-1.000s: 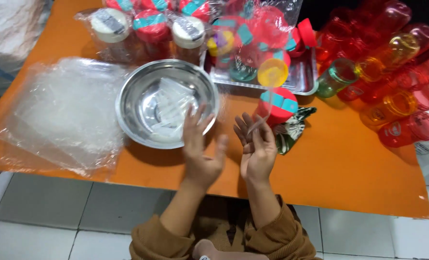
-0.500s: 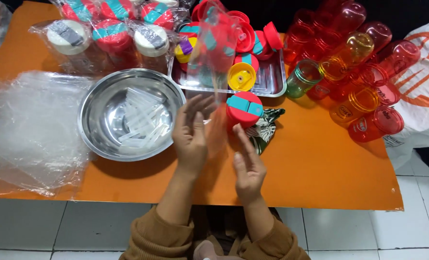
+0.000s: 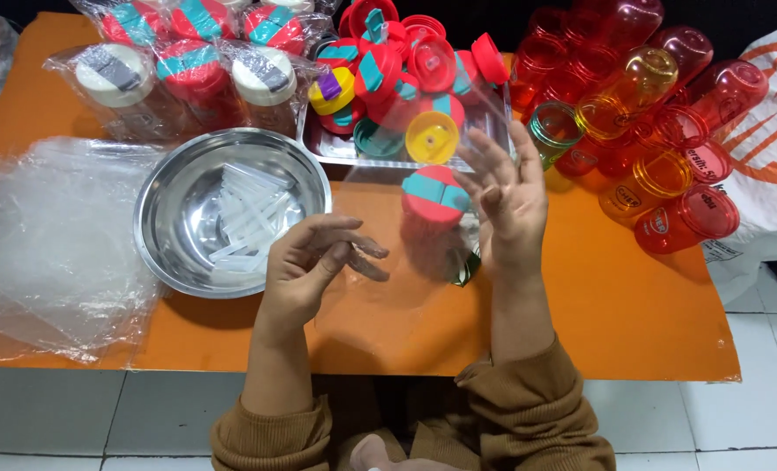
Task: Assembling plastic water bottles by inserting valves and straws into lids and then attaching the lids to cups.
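**Fingers on clear plastic bag, red bottle beneath — position entry**

Fingers (image 3: 353, 249) of your left hand (image 3: 305, 270) are loosely curled, thumb and forefinger closing on the lower-left part of a clear plastic bag (image 3: 406, 262); how firm the pinch is cannot be told, since the film is nearly invisible there. Your right hand (image 3: 510, 201) is spread wide, palm turned toward you, fingertips up, and appears to hold the bag's upper right edge against the film; no object is closed inside it.

- Item: clear plastic bag, stretched between both hands above the orange worktop (image 3: 580, 305). Its span runs from lower left to upper right.
- Item: red bottle with a red-and-teal lid (image 3: 436, 196), seen through the film, standing upright between your hands. It lies just left of your right palm and up-right of your left fingers; your right hand is the nearer.
- Item: steel bowl (image 3: 170, 235) holding clear straws (image 3: 249, 218), just left of your left hand.
- Item: metal tray (image 3: 332, 150) of loose coloured lids, beyond the bottle.
- Item: wrapped bottles (image 3: 188, 74), far left of the tray.
- Item: stacked red and orange bottle bodies (image 3: 659, 113) lying on their sides, to your right.
- Item: heap of clear bags (image 3: 48, 244), at the worktop's left end.
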